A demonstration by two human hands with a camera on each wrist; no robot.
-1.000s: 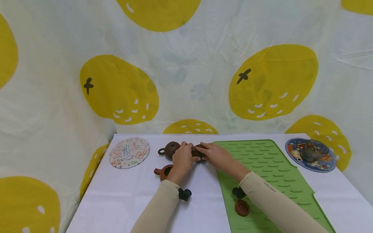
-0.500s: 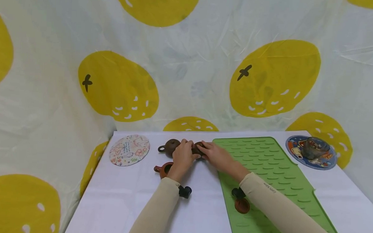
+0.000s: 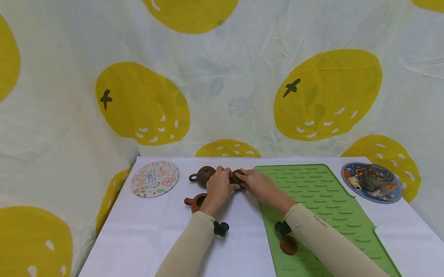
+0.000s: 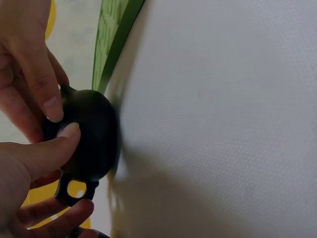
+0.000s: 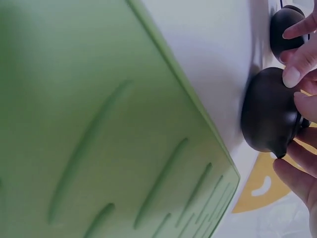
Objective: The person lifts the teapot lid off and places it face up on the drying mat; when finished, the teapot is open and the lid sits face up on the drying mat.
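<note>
Both hands are at a small dark brown teapot (image 3: pixel 236 180) near the back of the table. My left hand (image 3: pixel 218 192) holds its handle side, the thumb pressed on the body (image 4: pixel 94 139) and fingers around the handle (image 4: pixel 74 194). From the spout side my right hand (image 3: pixel 265 189) grips the teapot's upper part, thumb near the lid edge; the lid is mostly hidden by fingers. Just left stands a second dark teapot (image 3: pixel 205 176). Closer to me, a reddish-brown teapot (image 3: pixel 196 203) sits without its lid, partly behind my left wrist.
A green ridged mat (image 3: pixel 315 199) covers the right of the white table, with a reddish-brown lid (image 3: pixel 289 245) on it. A floral round coaster (image 3: pixel 155 179) lies back left. At back right, a glass cup (image 3: pixel 375 178) stands on a blue coaster (image 3: pixel 392 196).
Both hands stay at the dark teapot with only slight finger shifts. The head view moves a little; the other things stay where they were.
</note>
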